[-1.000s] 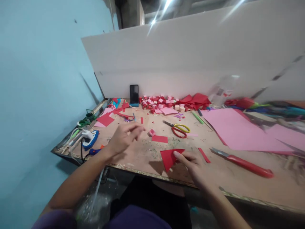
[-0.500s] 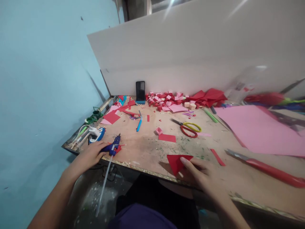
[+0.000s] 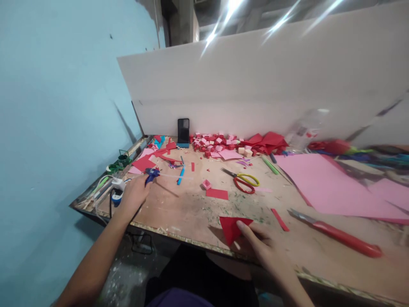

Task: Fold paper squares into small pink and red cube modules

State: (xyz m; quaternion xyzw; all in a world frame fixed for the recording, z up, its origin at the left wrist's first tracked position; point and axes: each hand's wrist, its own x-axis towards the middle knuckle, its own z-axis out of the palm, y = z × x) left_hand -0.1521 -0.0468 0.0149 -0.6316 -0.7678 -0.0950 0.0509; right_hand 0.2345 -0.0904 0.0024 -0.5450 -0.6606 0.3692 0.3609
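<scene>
My left hand (image 3: 136, 195) is closed around the handle of a blue hot glue gun (image 3: 152, 174), raised above the table's left side. A long clear glue stick (image 3: 174, 176) sticks out of the gun toward the right. Near the front edge, my right hand (image 3: 260, 241) pinches a red folded paper piece (image 3: 229, 229), triangular in outline, between thumb and fingers. Beyond it lie a red paper rectangle (image 3: 217, 194) and a small pink paper box (image 3: 206, 184). A narrow red paper strip (image 3: 280, 220) rests to the right of that hand.
Scissors with red and yellow handles (image 3: 244, 182) lie mid-table. A red-handled cutting tool (image 3: 347, 238) and pink paper sheets (image 3: 319, 183) are at the right. Along the back stand a phone (image 3: 183, 131), a heap of small paper boxes (image 3: 214, 143) and a plastic bottle (image 3: 308, 130).
My left hand has picked up the glue gun from the table edge and turned it, so the stick now points right instead of down. My right hand still holds the red paper.
</scene>
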